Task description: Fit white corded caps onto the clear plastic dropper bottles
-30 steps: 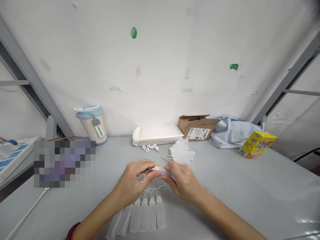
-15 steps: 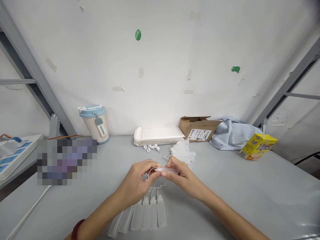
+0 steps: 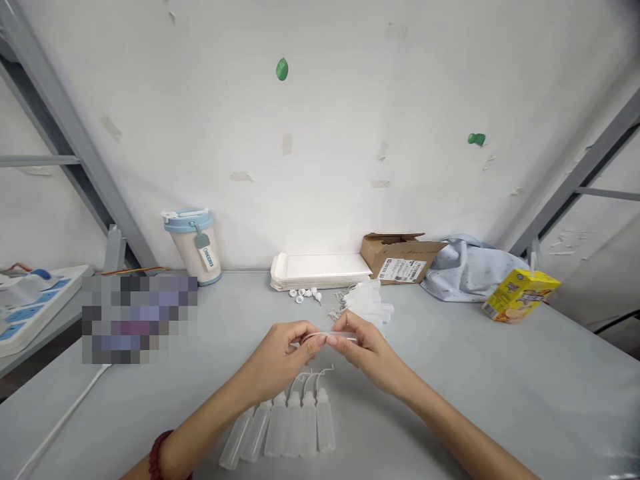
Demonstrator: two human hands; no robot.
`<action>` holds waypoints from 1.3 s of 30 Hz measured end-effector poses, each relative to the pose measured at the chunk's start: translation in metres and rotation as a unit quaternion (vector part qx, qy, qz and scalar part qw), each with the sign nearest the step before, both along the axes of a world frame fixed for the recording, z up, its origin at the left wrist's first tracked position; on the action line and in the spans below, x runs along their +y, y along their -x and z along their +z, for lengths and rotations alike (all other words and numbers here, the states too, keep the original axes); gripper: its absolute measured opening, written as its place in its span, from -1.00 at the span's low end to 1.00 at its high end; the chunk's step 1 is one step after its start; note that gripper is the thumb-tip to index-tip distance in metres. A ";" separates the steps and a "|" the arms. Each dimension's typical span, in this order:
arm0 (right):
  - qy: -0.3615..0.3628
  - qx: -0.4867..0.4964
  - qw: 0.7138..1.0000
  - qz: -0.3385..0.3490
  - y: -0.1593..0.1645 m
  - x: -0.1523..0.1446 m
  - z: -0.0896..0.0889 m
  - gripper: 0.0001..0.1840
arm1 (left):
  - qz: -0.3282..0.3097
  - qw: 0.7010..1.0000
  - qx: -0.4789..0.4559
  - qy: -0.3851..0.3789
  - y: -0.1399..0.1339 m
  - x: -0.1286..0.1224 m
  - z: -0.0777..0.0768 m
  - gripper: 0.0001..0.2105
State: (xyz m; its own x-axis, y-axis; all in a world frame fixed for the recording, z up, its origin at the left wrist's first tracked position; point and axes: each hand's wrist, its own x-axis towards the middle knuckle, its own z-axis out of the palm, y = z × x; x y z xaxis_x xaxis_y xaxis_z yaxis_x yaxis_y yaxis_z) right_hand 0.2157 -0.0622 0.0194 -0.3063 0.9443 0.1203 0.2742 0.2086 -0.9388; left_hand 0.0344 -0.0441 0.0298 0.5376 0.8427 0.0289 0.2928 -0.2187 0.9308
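Above the middle of the table, both hands hold one small translucent plastic bottle (image 3: 345, 335). My right hand (image 3: 367, 350) is closed around its body, while my left hand (image 3: 285, 353) pinches the neck end, where a thin white strip shows. The fingertips of the two hands meet and hide most of the neck. Below my left hand lies a row of several similar bottles (image 3: 295, 427) with thin curved tubes at their necks. Beyond my right hand is a pile of more such bottles (image 3: 367, 297).
Small white caps (image 3: 305, 293) lie before a stack of white envelopes (image 3: 320, 270). A cardboard box (image 3: 400, 260), a blue cloth (image 3: 465, 267) and a yellow drink carton (image 3: 520, 297) stand at the back right. A cup (image 3: 193, 247) and a power strip (image 3: 40, 307) are left.
My left fingers have closed further over the bottle's neck, and the white strip that looped out below now lies flatter along them. The view has shifted slightly.
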 end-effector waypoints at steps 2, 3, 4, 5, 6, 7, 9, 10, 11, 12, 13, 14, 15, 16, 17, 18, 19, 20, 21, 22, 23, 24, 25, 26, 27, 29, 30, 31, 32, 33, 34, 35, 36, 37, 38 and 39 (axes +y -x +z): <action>-0.058 -0.046 0.997 -0.011 -0.001 0.001 -0.002 -0.74 | 0.009 1.000 -0.004 0.019 0.000 0.001 -0.001 -0.70; -0.109 -0.077 0.991 -0.020 -0.001 0.001 -0.003 -0.75 | 0.016 0.999 -0.009 0.031 0.001 0.002 -0.001 -0.70; -0.169 -0.110 0.979 -0.030 -0.001 0.002 -0.005 -0.77 | 0.020 0.999 -0.017 0.046 0.001 0.002 -0.002 -0.69; -0.230 -0.139 0.962 -0.042 -0.001 0.002 -0.008 -0.77 | 0.020 0.997 -0.030 0.063 0.001 0.003 -0.003 -0.68; -0.284 -0.160 0.944 -0.053 -0.001 0.002 -0.010 -0.77 | 0.017 0.996 -0.043 0.079 0.001 0.003 -0.003 -0.66; -0.318 -0.170 0.931 -0.062 -0.001 0.001 -0.011 -0.77 | 0.012 0.994 -0.054 0.091 0.001 0.003 -0.003 -0.66; -0.315 -0.159 0.933 -0.068 0.000 -0.001 -0.012 -0.77 | 0.009 0.995 -0.057 0.078 0.000 0.001 -0.002 -0.66; -0.289 -0.145 0.944 -0.064 0.001 -0.003 -0.010 -0.75 | 0.013 0.998 -0.045 0.047 0.000 -0.001 -0.001 -0.66; -0.257 -0.129 0.956 -0.059 0.001 -0.005 -0.008 -0.73 | 0.020 0.999 -0.026 0.002 0.000 -0.003 -0.001 -0.67; -0.224 -0.113 0.966 -0.053 0.002 -0.006 -0.005 -0.72 | 0.026 0.998 -0.004 -0.054 0.000 -0.005 -0.001 -0.69; -0.196 -0.100 0.974 -0.048 0.001 -0.008 -0.002 -0.70 | 0.029 0.993 0.015 -0.113 0.000 -0.006 -0.001 -0.71; -0.174 -0.089 0.980 -0.043 0.001 -0.009 0.001 -0.68 | 0.027 0.985 0.030 -0.169 0.000 -0.008 -0.001 -0.73; -0.155 -0.081 0.984 -0.038 0.000 -0.009 0.003 -0.67 | 0.022 0.975 0.038 -0.217 0.001 -0.009 -0.002 -0.76; -0.135 -0.075 0.987 -0.033 -0.001 -0.009 0.005 -0.66 | 0.016 0.966 0.041 -0.254 0.001 -0.010 -0.002 -0.78; -0.116 -0.070 0.990 -0.028 -0.002 -0.009 0.006 -0.64 | 0.011 0.959 0.041 -0.279 0.001 -0.010 -0.003 -0.79; -0.102 -0.067 0.992 -0.023 -0.003 -0.009 0.007 -0.63 | 0.010 0.956 0.039 -0.292 0.002 -0.010 -0.003 -0.80; -0.094 -0.064 0.993 -0.022 -0.004 -0.008 0.007 -0.63 | 0.014 0.956 0.037 -0.291 0.002 -0.010 -0.002 -0.79; -0.096 -0.064 0.993 -0.023 -0.004 -0.008 0.006 -0.64 | 0.020 0.961 0.035 -0.274 0.002 -0.010 -0.001 -0.79; -0.106 -0.068 0.992 -0.025 -0.004 -0.008 0.005 -0.65 | 0.026 0.970 0.030 -0.241 0.002 -0.010 0.000 -0.78; -0.125 -0.076 0.989 -0.027 -0.004 -0.007 0.004 -0.67 | 0.029 0.980 0.022 -0.194 0.001 -0.009 0.001 -0.76; -0.148 -0.086 0.985 -0.028 -0.004 -0.007 0.003 -0.69 | 0.026 0.990 0.013 -0.138 0.001 -0.009 0.003 -0.74; -0.169 -0.098 0.980 -0.028 -0.004 -0.007 0.002 -0.70 | 0.018 0.997 0.003 -0.081 0.001 -0.008 0.003 -0.70; -0.184 -0.109 0.977 -0.028 -0.004 -0.007 0.002 -0.71 | 0.007 0.999 -0.005 -0.031 0.001 -0.007 0.004 -0.67; -0.189 -0.116 0.975 -0.029 -0.003 -0.007 0.002 -0.71 | -0.005 1.000 -0.010 0.008 0.002 -0.005 0.004 -0.64; -0.184 -0.119 0.975 -0.030 -0.003 -0.007 0.002 -0.70 | -0.016 0.999 -0.013 0.036 0.002 -0.004 0.003 -0.61; -0.149 -0.115 0.982 -0.026 -0.003 -0.007 0.003 -0.66 | -0.035 0.997 -0.020 0.068 0.002 -0.003 0.002 -0.58; -0.129 -0.109 0.985 -0.020 -0.003 -0.007 0.004 -0.64 | -0.042 0.996 -0.026 0.073 0.002 -0.003 0.001 -0.56; -0.112 -0.102 0.988 -0.013 -0.003 -0.007 0.005 -0.62 | -0.049 0.996 -0.035 0.073 0.002 -0.004 0.000 -0.55; -0.099 -0.093 0.991 -0.007 -0.003 -0.006 0.006 -0.61 | -0.052 0.995 -0.043 0.068 0.001 -0.005 0.000 -0.54; -0.090 -0.084 0.992 -0.001 -0.003 -0.005 0.007 -0.59 | -0.052 0.996 -0.050 0.060 0.000 -0.005 -0.001 -0.54; -0.084 -0.077 0.993 0.001 -0.004 -0.004 0.007 -0.58 | -0.048 0.996 -0.053 0.053 -0.001 -0.005 -0.001 -0.54; -0.080 -0.071 0.994 -0.003 -0.005 -0.002 0.007 -0.57 | -0.041 0.997 -0.052 0.048 -0.001 -0.005 -0.002 -0.56; -0.081 -0.067 0.994 -0.019 -0.007 0.002 0.006 -0.56 | -0.029 0.998 -0.044 0.042 -0.002 -0.004 -0.002 -0.58; -0.088 -0.067 0.993 -0.045 -0.011 0.006 0.005 -0.56 | -0.012 0.999 -0.028 0.029 -0.001 -0.001 -0.003 -0.60; -0.102 -0.068 0.989 -0.088 -0.016 0.011 0.004 -0.57 | 0.009 1.000 -0.003 0.006 0.000 0.003 -0.005 -0.62; -0.129 -0.072 0.978 -0.144 -0.022 0.017 0.002 -0.58 | 0.034 0.998 0.032 -0.033 0.002 0.008 -0.008 -0.63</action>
State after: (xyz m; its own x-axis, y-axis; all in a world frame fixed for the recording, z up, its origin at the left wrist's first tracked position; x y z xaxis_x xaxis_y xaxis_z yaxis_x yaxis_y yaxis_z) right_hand 0.2378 -0.0454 0.0213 -0.0626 0.9378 0.3414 0.4832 0.3277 -0.8119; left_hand 0.0325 -0.0358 0.0223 0.4816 0.8749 0.0519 0.3679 -0.2556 0.8940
